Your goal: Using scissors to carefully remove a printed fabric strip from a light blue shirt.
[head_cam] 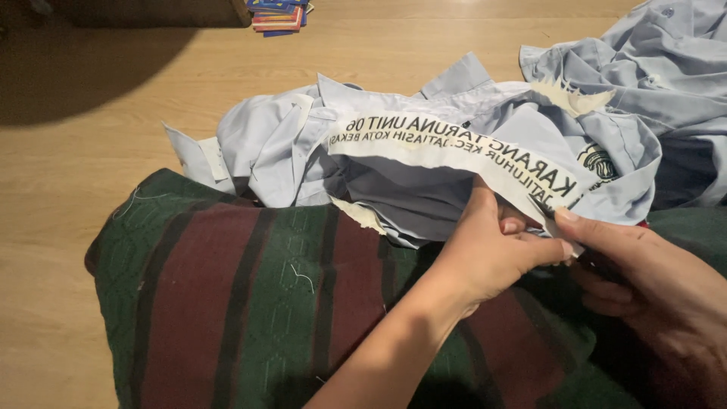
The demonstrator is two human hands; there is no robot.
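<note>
The white printed strip [454, 151] lies across the pale blue shirt [394, 182] on my lap. It looks light and limp, best pinched at its near end, where my left hand [485, 250] and right hand [651, 280] both grip it above the striped green-and-maroon cloth [227, 303].

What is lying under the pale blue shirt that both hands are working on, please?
The pale blue shirt rests on a green and maroon striped cloth, with wooden floor beyond. What the cloth covers is hidden.

A pale blue shirt [424, 159] with a cream, black-lettered strip [454, 155] lies on green-and-maroon striped cloth [227, 303].
</note>
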